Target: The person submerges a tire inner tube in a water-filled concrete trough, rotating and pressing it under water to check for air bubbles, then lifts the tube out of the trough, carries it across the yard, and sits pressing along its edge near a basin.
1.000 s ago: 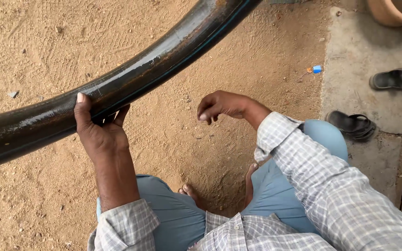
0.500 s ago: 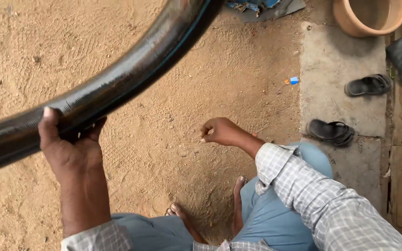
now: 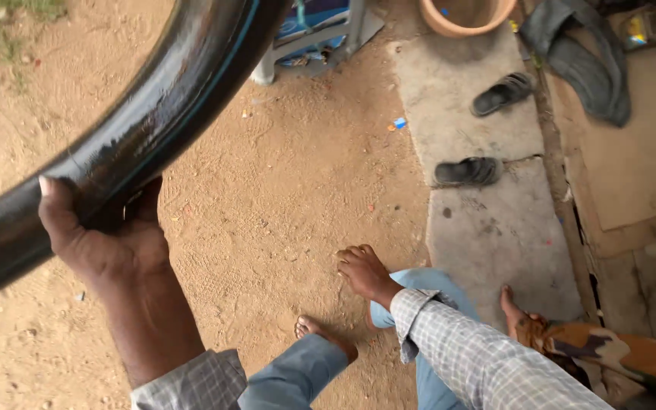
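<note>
Item, far left to upper centre: black rubber tube [image 3: 153,129], thick, glossy, with a thin blue line along its side. It curves from the left edge up and out of the top of the frame, held above the sandy ground [image 3: 282,212].

Item, left: left hand [image 3: 104,235], raised, forearm rising from a checked cuff at the near edge. Fingers wrap over the tube from below and behind, thumb up at the left side, closed firmly around it. Compared with a second ago the hand sits higher and further left, and the tube swings more steeply upward; judged, the tube is being turned or lifted along its length.

Item, near centre: right hand [image 3: 364,272], empty, lowered beside the knee, fingers loosely curled together and touching nothing. A second ago it hovered higher, nearer the tube; now it hangs well apart from it.

Item, near centre: the person's bare foot [image 3: 320,334] on the sand, blue trouser legs around it.

Item, right: concrete slab [image 3: 495,228] bearing two dark sandals [image 3: 468,171], apart from each other.

Item, near right: another person's bare foot [image 3: 512,304] and patterned garment.

Item, far centre: terracotta pot [image 3: 465,15]; to its right, dark rubber sheet [image 3: 586,53]; to its left, blue-and-white stool [image 3: 313,34].
</note>
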